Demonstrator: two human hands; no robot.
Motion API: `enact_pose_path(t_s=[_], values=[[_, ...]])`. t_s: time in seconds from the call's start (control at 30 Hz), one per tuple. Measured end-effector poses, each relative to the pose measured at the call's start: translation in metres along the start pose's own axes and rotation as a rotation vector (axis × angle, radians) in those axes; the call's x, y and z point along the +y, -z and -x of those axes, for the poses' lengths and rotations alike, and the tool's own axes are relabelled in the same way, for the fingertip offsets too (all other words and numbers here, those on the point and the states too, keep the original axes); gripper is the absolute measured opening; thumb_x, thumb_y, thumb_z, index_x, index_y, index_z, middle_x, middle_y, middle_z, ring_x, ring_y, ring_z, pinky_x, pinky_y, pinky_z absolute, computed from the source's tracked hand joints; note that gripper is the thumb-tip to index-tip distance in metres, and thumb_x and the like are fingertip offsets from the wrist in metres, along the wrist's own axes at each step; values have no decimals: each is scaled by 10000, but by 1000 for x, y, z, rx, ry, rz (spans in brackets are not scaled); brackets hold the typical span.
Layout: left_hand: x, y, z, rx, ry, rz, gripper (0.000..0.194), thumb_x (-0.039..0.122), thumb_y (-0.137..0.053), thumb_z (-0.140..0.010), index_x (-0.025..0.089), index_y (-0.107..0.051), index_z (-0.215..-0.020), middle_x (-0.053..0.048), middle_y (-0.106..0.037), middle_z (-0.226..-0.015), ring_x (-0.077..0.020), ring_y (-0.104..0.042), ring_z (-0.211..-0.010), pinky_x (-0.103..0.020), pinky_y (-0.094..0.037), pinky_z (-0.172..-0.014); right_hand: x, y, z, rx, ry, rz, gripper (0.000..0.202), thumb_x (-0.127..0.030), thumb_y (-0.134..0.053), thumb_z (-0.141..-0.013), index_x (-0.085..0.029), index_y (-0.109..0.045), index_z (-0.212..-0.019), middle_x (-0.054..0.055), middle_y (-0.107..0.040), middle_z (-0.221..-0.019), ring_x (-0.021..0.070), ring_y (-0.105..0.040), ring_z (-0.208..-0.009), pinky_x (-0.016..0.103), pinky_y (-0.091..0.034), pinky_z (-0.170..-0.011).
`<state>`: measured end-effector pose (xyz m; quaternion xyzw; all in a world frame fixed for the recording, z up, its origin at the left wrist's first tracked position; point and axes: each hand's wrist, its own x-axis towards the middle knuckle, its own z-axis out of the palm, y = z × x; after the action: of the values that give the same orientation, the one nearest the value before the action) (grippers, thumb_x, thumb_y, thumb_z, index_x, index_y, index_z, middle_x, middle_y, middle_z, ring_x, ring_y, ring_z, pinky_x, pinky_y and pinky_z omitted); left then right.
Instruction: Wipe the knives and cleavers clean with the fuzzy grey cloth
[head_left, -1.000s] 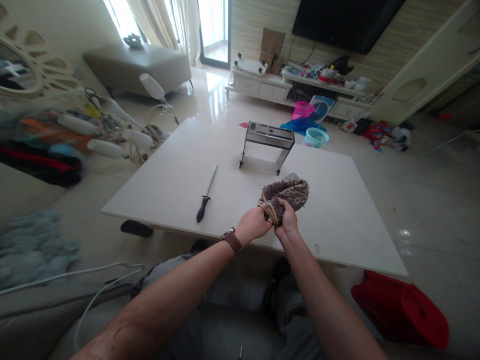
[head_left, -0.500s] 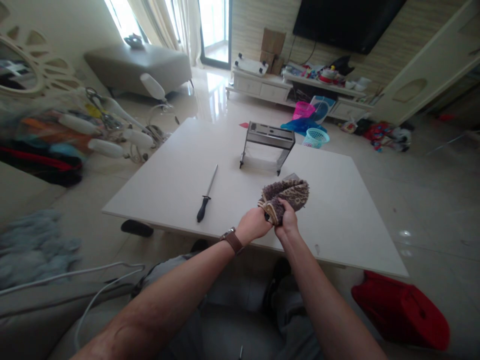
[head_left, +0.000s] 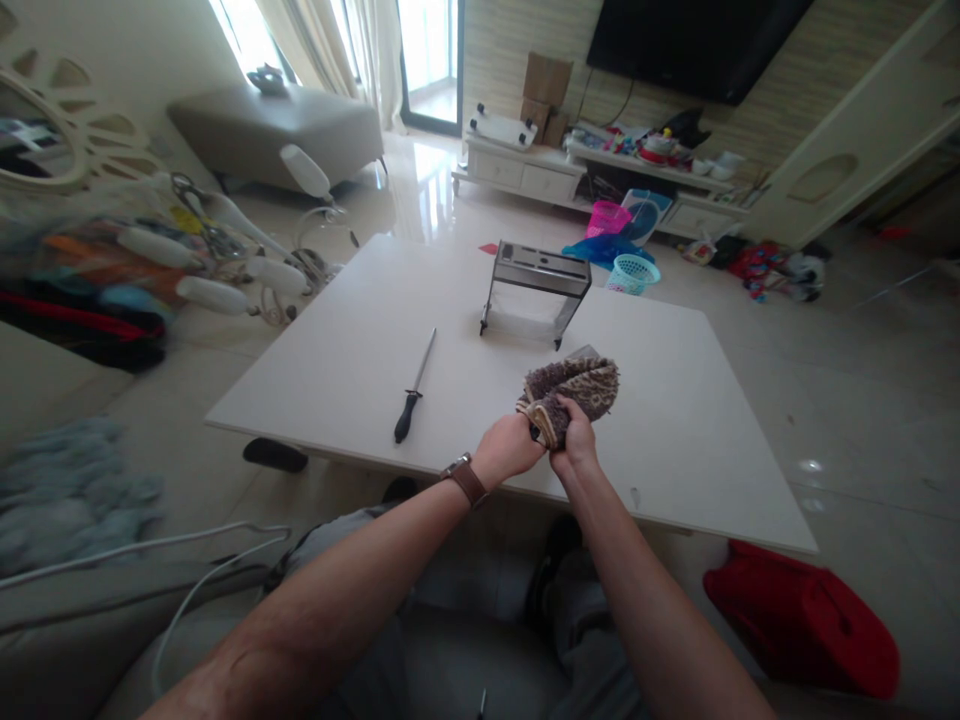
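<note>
A brown and beige patterned cloth (head_left: pixel 589 385) is bunched over the white table (head_left: pixel 345 345). Fingers of my right hand (head_left: pixel 577 440) grip its near end. Just left of that, my left hand (head_left: pixel 510 448), with a brown-strapped watch on the wrist, is closed round a black handle (head_left: pixel 535 432), mostly hidden. A flat grey piece (head_left: pixel 583 352) shows past the cloth's far side; whether it joins the handle is hidden. A sharpening rod with a black grip (head_left: pixel 406 418) lies to the left. Farther back stands a knife block (head_left: pixel 540 268) with a metallic top and clear lower part.
A small clear item (head_left: pixel 635 497) lies near the table's front edge. Beyond the table are a teal basket (head_left: pixel 634 272) and a pink basket (head_left: pixel 607 218). A lamp with white shades (head_left: pixel 217 296) is left, and a red object (head_left: pixel 802 620) sits below right.
</note>
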<state>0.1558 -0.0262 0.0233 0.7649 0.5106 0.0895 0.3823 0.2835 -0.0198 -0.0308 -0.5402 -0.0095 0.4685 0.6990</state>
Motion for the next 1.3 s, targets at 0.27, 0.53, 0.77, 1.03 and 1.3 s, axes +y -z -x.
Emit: enact_pose_path(t_s=[0.27, 0.53, 0.77, 1.03, 1.3], values=[[0, 0, 0, -3, -7, 4, 332, 294, -595, -888, 227, -746, -1176, -130, -779, -1194, -291, -736, -1120, -349, -568, -929, -3, -2, 2, 8, -28, -20, 245, -191, -802, -688, -138, -732, -917, 22, -806, -871, 163, -753, -719, 250, -655, -682], [-1, -1, -1, -10, 0, 27, 336, 313, -617, -903, 242, -743, -1206, -128, -777, -1188, -279, -727, -1140, -339, -560, -950, -6, -5, 7, 27, -41, -33, 247, -178, -798, -677, -126, -736, -910, 35, -808, -893, 163, -755, -741, 242, -648, -671], [-1, 0, 0, -20, 20, 28, 353, 313, -626, -903, 246, -731, -1233, -127, -773, -1201, -275, -721, -1154, -331, -552, -960, -5, -4, 5, 16, -28, -5, 239, -196, -800, -684, -143, -730, -906, 22, -808, -886, 162, -754, -732, 246, -653, -682], [0, 1, 1, -8, 7, 25, 356, 305, -615, -898, 240, -737, -1225, -128, -775, -1190, -281, -723, -1152, -333, -559, -949, -4, -3, 4, 16, -39, -20, 241, -190, -801, -681, -137, -735, -907, 34, -810, -896, 168, -758, -745, 246, -651, -673], [0, 0, 1, -8, 4, 8, 328, 303, -600, -900, 230, -746, -1185, -131, -777, -1183, -278, -737, -1113, -328, -568, -920, -1, 0, -1, -11, -34, -8, 250, -208, -801, -692, -140, -725, -921, 28, -806, -885, 172, -763, -749, 261, -658, -712]])
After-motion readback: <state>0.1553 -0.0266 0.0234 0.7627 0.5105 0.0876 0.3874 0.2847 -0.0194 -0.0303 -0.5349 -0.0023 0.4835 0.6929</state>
